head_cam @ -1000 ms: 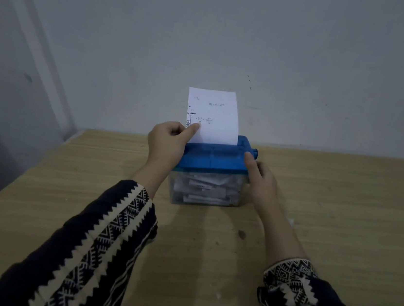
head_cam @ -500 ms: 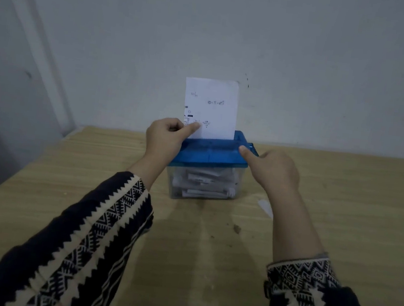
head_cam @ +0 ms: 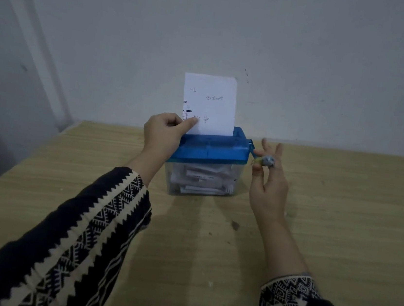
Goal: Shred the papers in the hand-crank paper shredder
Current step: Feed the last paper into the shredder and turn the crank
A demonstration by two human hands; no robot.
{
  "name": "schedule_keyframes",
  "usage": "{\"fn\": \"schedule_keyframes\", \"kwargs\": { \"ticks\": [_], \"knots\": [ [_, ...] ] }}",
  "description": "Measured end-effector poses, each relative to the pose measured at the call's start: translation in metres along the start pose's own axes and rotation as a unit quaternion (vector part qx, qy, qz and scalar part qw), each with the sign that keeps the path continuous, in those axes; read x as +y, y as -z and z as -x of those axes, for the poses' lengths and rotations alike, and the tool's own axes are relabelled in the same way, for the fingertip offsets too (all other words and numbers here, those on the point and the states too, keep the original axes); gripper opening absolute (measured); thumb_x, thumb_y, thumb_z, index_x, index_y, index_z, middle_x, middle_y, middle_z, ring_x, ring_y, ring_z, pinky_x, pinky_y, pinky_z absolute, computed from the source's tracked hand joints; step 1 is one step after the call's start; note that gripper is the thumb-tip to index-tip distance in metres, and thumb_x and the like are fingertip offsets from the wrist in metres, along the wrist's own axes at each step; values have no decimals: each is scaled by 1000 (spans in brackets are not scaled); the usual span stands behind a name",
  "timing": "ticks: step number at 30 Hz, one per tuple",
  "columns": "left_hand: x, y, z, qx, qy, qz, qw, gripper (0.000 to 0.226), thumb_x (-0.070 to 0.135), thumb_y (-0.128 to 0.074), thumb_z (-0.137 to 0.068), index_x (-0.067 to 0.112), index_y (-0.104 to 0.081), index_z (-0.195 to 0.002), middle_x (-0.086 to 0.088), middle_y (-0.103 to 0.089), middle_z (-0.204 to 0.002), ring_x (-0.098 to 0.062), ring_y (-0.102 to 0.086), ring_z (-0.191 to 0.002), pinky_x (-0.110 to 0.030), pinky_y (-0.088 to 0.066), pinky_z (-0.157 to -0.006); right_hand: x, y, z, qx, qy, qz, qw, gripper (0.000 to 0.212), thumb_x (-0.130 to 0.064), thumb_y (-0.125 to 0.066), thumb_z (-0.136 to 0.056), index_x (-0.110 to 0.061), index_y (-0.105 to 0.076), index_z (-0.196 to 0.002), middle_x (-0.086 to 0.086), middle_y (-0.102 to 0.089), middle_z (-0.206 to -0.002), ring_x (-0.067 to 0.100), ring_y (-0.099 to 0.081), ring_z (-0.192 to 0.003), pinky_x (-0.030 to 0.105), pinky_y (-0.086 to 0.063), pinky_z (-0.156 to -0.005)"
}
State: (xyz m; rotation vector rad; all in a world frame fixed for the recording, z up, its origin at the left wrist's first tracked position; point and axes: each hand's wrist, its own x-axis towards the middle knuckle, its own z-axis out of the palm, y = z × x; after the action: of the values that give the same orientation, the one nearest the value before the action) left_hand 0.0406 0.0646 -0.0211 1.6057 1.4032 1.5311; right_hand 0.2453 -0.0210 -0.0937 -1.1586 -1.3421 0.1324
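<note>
Pinching paper [head_cam: 210, 98]: left grip [head_cam: 163, 135] | right grip [head_cam: 268, 186] pinches blurred crank [head_cam: 267, 161] | shredder [head_cam: 211, 151] hides paper's foot

Shredder [head_cam: 208, 153] sits on the table [head_cam: 340, 220], toward its far edge, with the wall [head_cam: 310, 51] close behind. Sheet [head_cam: 210, 100] stands upright in the slot on top. Strips [head_cam: 203, 178] lie in the bin below. Left hand [head_cam: 163, 135] is at the shredder's left and pinches the sheet's lower left corner. Right hand [head_cam: 267, 189] is at the shredder's right and pinches the crank [head_cam: 266, 160] on that side.
</note>
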Motion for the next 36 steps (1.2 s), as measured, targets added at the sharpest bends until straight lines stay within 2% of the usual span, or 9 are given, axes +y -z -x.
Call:
{"fn": "schedule_keyframes", "kwargs": {
  "ticks": [2, 9, 13, 19, 23, 27, 30, 33, 36],
  "knots": [
    [0, 1, 0, -4, 0, 4, 1000, 45, 41, -79, -79, 9, -56, -58, 7, -45, -48, -8, -43, -51, -15, -38, -52, 0, -3, -6, -7, 1, 3, 1000, 44, -23, -40, -104, 2, -45, -140, -28, -46, -134, -25, -39, -119, 6, -35, -101],
    [0, 2, -4, -12, 0, 0, 1000, 44, 40, -78, -80, 11, -55, -56, 11, -44, -46, -9, -45, -54, -21, -40, -58, 0, -4, -32, 3, 59, 18, 998, 23, -23, -37, -102, -7, -53, -106, -7, -62, -99, 1, -59, -83, 12, -46, -72],
    [-3, 1, -2, -13, -7, 14, 1000, 45, 39, -78, -81, 2, -60, -62, 6, -46, -51, -10, -44, -55, -22, -41, -57, -2, -13, -53, -7, 48, -2, 999, 29, -39, -28, -103, -16, -45, -100, 9, -59, -88, 27, -61, -83, 47, -52, -74],
    [-1, -2, -3, -16, -11, 19, 1000, 46, 39, -78, -81, 2, -59, -62, 4, -45, -51, -9, -42, -53, -16, -38, -52, -20, -9, -80, -59, -7, 28, 998, 46, -45, -24, -105, -12, -55, -103, -4, -54, -74, 23, -58, -73, 42, -49, -68],
    [0, -2, -1, -32, -17, 15, 999, 50, 42, -76, -82, -5, -63, -69, -1, -51, -56, -9, -46, -53, -15, -41, -52, -16, -12, -106, -142, -170, 35, 975, 48, -55, -25, -102, -22, -50, -78, 1, -55, -75, 18, -52, -67, 34, -43, -66],
    [-1, -2, -2, -28, -13, 18, 999, 51, 42, -76, -82, -5, -61, -67, 1, -48, -53, -9, -44, -52, -16, -39, -53, 13, -19, -102, -201, -464, -125, 854, 33, -43, -48, -98, -17, -53, -79, 4, -57, -74, 16, -51, -66, 30, -43, -69],
    [-1, -3, -2, -20, -15, 18, 1000, 52, 42, -76, -82, -6, -61, -66, -1, -47, -53, -9, -42, -52, -15, -37, -51, 24, -12, -74, -231, -531, -117, 807, 34, -36, -49, -96, -18, -45, -68, -3, -47, -50, 11, -38, -49, 24, -29, -50],
    [0, -4, -2, -9, -11, 19, 1000, 51, 43, -76, -82, -5, -63, -67, 0, -48, -53, -9, -43, -52, -17, -38, -52, 20, -11, -54, -211, -520, -118, 819, 31, -42, -50, -95, -13, -53, -85, 4, -56, -64, 15, -45, -53, 27, -37, -47],
    [1, -5, -1, -6, -10, 17, 1000, 52, 43, -75, -82, -5, -63, -67, 2, -47, -52, -9, -43, -53, -17, -38, -53, 13, -20, -41, -127, -430, -40, 893, 39, -47, -39, -101, -15, -61, -98, 6, -65, -92, 15, -56, -74, 31, -44, -65]
  ]
}}
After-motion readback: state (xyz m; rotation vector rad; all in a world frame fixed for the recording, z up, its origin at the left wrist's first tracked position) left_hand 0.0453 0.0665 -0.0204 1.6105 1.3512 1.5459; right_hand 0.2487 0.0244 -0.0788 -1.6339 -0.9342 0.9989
